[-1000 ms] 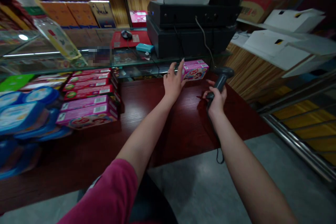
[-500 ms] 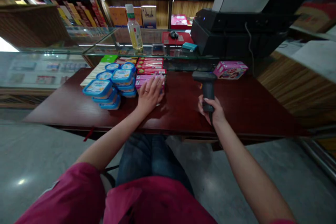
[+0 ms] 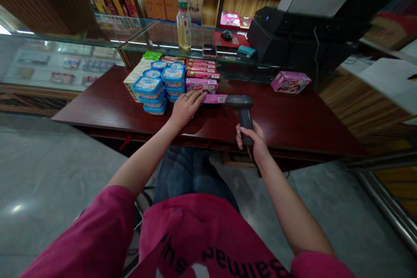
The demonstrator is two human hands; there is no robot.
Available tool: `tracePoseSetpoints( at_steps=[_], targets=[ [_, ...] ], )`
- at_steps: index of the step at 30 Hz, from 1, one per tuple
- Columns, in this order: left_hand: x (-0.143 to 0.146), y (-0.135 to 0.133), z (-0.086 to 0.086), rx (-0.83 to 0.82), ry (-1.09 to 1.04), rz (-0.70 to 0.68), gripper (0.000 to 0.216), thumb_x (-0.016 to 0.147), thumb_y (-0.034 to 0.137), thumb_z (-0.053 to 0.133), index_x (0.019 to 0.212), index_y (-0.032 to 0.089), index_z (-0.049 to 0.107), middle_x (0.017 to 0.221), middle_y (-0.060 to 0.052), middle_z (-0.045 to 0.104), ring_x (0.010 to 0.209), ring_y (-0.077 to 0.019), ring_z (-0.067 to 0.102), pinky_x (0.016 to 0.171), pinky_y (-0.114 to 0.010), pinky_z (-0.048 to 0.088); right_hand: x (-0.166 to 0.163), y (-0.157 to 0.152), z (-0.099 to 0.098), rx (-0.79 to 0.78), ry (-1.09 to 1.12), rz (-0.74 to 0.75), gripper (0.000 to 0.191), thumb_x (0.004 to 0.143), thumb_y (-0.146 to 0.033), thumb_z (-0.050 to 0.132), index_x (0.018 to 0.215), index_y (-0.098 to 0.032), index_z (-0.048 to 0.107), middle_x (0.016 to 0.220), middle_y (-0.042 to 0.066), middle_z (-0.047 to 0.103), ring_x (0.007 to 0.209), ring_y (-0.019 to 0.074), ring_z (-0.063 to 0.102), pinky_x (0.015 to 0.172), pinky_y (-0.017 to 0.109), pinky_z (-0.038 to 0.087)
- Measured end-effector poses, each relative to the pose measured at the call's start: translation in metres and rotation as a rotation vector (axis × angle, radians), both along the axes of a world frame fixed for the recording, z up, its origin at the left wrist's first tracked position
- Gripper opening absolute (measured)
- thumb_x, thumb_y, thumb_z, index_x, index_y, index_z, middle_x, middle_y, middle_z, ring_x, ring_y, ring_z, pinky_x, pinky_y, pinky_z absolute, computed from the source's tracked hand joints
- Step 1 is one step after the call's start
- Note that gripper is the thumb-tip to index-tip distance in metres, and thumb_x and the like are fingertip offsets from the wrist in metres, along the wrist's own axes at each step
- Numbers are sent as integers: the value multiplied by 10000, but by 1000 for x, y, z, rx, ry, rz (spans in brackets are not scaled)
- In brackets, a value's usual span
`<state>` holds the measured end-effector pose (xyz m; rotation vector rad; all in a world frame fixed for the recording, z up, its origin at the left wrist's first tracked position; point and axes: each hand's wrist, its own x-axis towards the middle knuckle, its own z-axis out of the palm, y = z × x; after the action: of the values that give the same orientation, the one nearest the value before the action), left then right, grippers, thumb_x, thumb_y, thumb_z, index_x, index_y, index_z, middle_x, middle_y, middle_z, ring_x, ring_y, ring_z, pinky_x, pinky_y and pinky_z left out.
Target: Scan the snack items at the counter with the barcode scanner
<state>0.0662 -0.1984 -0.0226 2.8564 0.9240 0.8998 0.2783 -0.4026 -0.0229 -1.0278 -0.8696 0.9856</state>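
Note:
My left hand (image 3: 186, 109) is closed over the left part of a narrow pink box (image 3: 214, 99), whose barcode end points right. In my right hand (image 3: 254, 138) is a black barcode scanner (image 3: 245, 115), gripped by its handle; its head is right by the barcode end, and I cannot tell whether they touch. Behind my left hand lies another pink box (image 3: 200, 86), with a stack of red boxes (image 3: 201, 66) beyond it. Blue-lidded plastic tubs (image 3: 148, 87) are piled to the left of that hand.
A further pink box (image 3: 291, 82) sits at the table's back right. Behind the dark red table (image 3: 293, 121), a glass counter holds a bottle (image 3: 184, 30), a mouse (image 3: 226, 35) and a black machine (image 3: 276, 39). Pale cartons (image 3: 132, 82) stand left of the tubs.
The narrow pink box now sticks out to the right from under my left hand. My right hand has brought the scanner left, up to its end. The camera view has shifted.

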Motion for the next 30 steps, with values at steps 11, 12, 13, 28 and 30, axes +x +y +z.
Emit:
tracePoseSetpoints(
  at_steps=[11,12,13,28,30],
  targets=[
    [0,1,-3,45,35,-20,511,1132,297,339,1567,248,603,1587,-131,647,1482,-326,584,1141,-551,468,-15,-6,4,-9,-89,-73,324,802,-313,841,1063,-272,653,760,-67,667,413,90,547,346,230,424],
    [-1,0,-3,45,32,-21,513,1131,288,339,1571,251,600,1593,-128,642,1484,-324,582,1144,-550,467,-16,-5,5,-4,-95,-67,349,803,-310,838,1101,-276,660,764,-71,667,412,89,542,345,229,423],
    [-1,0,-3,43,28,-23,513,1130,277,341,1575,256,595,1602,-124,634,1485,-322,580,1149,-549,465,-16,-5,5,-1,-97,-60,368,804,-306,834,1128,-280,663,766,-75,667,412,88,540,345,228,422],
    [41,1,-10,-43,-202,-249,396,1086,266,571,1478,224,606,1548,-145,636,1522,-242,568,1268,-432,493,117,30,-5,104,-62,-492,314,701,-355,818,845,-250,560,689,-57,676,398,100,549,341,220,430],
    [69,-1,-13,-42,-193,-348,465,1072,200,578,1535,218,546,1615,-160,583,1587,-247,498,1307,-457,457,153,39,-9,101,-44,-644,322,701,-358,802,842,-246,535,671,-62,664,373,102,541,330,217,406]
  ],
)
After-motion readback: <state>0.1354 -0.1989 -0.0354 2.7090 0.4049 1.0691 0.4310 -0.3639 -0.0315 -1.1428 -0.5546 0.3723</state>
